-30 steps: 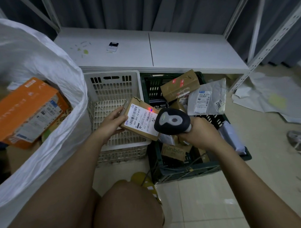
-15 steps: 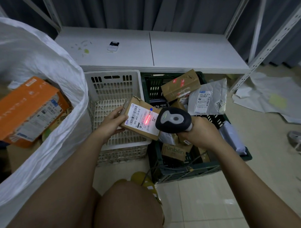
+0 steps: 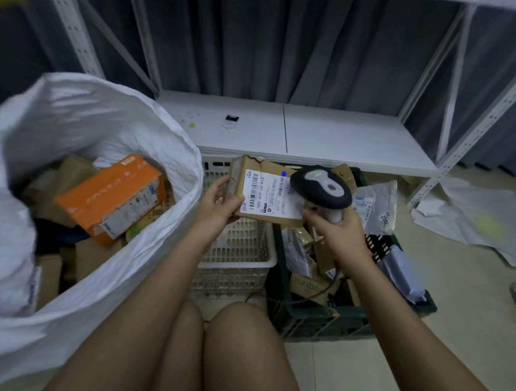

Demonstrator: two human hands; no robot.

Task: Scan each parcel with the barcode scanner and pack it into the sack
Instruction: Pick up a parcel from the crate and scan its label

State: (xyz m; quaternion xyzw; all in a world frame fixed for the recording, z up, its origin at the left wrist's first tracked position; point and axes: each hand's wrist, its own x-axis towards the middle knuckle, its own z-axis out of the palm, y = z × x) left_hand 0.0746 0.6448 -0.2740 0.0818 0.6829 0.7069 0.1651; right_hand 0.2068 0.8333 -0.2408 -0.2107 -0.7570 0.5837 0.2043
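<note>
Your left hand point(image 3: 219, 208) has its grip closed on one small brown parcel point(image 3: 268, 192), thumb across the lower left corner of the white label and fingers behind the left edge, so the label faces up toward you. The parcel is held in the air over the gap between the white basket point(image 3: 238, 254) and the dark green crate point(image 3: 354, 320), just right of the sack's rim. Your right hand point(image 3: 340, 230) is wrapped tight round the pale handle of the one barcode scanner point(image 3: 321, 188), its dark head tipped over the label's right end and touching or nearly touching the box; which one, you cannot tell. Both forearms reach forward from above your two bare knees, wrists bent slightly inward. The single white sack point(image 3: 108, 136) stands open at your left with an orange box point(image 3: 110, 197) on top of several brown cartons. The crate holds a jumble of parcels, too overlapped to count.
</note>
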